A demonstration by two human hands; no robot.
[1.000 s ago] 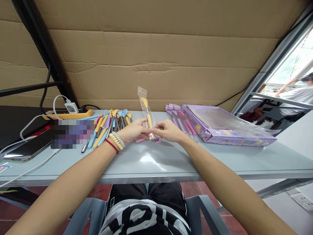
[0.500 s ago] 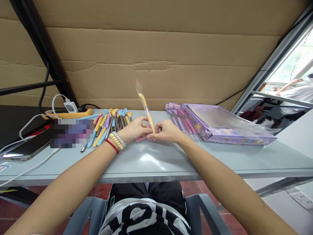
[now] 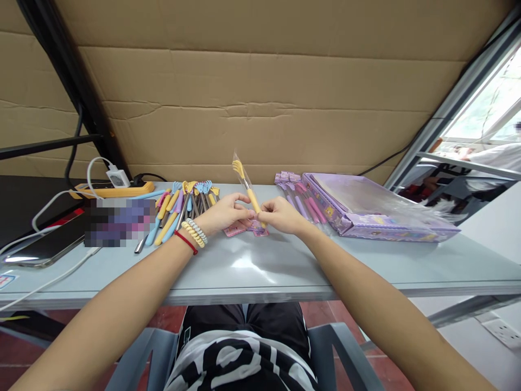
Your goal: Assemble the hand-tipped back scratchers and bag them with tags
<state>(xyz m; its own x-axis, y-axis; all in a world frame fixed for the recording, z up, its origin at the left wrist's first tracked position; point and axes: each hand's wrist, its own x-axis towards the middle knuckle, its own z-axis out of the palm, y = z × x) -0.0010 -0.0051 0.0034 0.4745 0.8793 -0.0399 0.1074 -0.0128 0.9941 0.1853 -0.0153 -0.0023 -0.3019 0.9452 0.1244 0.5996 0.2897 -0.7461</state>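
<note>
A yellow back scratcher [image 3: 253,199] leans upright in a clear plastic sleeve, its small hand-shaped head at the top near the cardboard. My right hand [image 3: 281,215] pinches the lower end of its handle. My left hand [image 3: 233,213] has its fingers curled against the handle and sleeve from the other side; the exact contact is partly hidden. Pink printed cards [image 3: 235,231] lie on the table under my hands. Left of my left hand is a pile of loose back scratchers [image 3: 175,212] in yellow, blue and purple. Several bagged purple and pink back scratchers [image 3: 303,203] lie at the right.
A purple box [image 3: 391,228] with clear plastic on it stands on the grey table [image 3: 252,271] at the right. To the left are a phone [image 3: 44,241], white cables and a yellow power strip [image 3: 118,189]. Cardboard [image 3: 260,108] backs the table. Another person is partly visible far right.
The back scratcher's hand-shaped head now shows near the sleeve's top, and less empty sleeve stands above it. Its lower end has shifted slightly right with my right hand.
</note>
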